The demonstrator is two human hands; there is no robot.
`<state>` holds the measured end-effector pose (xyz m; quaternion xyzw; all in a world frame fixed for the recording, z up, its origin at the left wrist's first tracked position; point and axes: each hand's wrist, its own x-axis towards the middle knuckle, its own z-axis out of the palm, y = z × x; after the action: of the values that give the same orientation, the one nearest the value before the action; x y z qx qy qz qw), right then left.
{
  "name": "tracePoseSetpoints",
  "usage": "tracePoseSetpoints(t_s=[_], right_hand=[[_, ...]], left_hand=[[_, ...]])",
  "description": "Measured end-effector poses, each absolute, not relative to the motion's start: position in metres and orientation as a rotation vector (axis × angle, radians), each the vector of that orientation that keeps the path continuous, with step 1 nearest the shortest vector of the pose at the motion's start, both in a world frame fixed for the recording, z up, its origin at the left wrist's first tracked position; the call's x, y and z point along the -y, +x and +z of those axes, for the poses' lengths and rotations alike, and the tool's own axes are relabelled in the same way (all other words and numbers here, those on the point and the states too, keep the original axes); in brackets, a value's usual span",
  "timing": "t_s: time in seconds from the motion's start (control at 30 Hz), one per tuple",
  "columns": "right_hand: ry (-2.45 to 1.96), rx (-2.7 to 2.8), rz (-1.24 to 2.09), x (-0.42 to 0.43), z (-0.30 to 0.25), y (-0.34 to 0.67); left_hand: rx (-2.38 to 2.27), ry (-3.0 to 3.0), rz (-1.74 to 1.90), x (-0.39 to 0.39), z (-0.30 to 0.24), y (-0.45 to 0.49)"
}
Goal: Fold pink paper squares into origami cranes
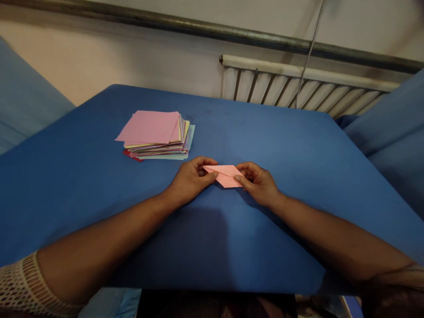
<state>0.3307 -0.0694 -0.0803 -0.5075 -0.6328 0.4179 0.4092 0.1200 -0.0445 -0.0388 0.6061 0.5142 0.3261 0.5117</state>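
A small folded pink paper (225,175) lies on the blue table (298,150) in front of me. My left hand (190,179) pinches its left tip between thumb and fingers. My right hand (258,181) pinches its right end, thumb on top. Both hands rest on the tabletop with the paper held flat between them. A stack of coloured square papers (155,134), pink sheet on top, sits on the table beyond and left of my left hand.
A white radiator (298,90) runs along the wall behind the table's far edge, with a cord (309,51) hanging in front of it. Blue padded surfaces (394,128) flank the table on both sides.
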Motion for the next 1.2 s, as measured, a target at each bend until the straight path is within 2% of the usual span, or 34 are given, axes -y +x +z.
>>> tracePoseSetpoints(t_s=[0.23, 0.57, 0.73, 0.9, 1.07, 1.13, 1.2], right_hand=[[-1.254, 1.611, 1.076, 0.066, -0.079, 0.333], [-1.407, 1.830, 0.821, 0.063, -0.077, 0.339], [-1.390, 1.862, 0.822, 0.063, -0.075, 0.338], [-1.431, 1.925, 0.731, 0.060, -0.074, 0.341], [-1.566, 2.103, 0.371, 0.062, -0.064, 0.349], [-1.466, 2.209, 0.298, 0.066, -0.059, 0.350], [-1.284, 2.300, 0.368, 0.070, -0.057, 0.349]], left_hand=[[-1.248, 1.596, 0.714, 0.037, -0.046, 0.116], [-1.343, 2.198, 0.567, 0.036, -0.042, 0.108], [-0.930, 2.633, 0.560, 0.043, -0.038, 0.113], [-0.762, 2.669, 0.396, 0.038, -0.051, 0.113], [-0.790, 2.629, 0.396, 0.032, -0.056, 0.109], [-0.801, 2.617, 0.403, 0.033, -0.054, 0.108], [-0.804, 2.616, 0.411, 0.033, -0.051, 0.109]])
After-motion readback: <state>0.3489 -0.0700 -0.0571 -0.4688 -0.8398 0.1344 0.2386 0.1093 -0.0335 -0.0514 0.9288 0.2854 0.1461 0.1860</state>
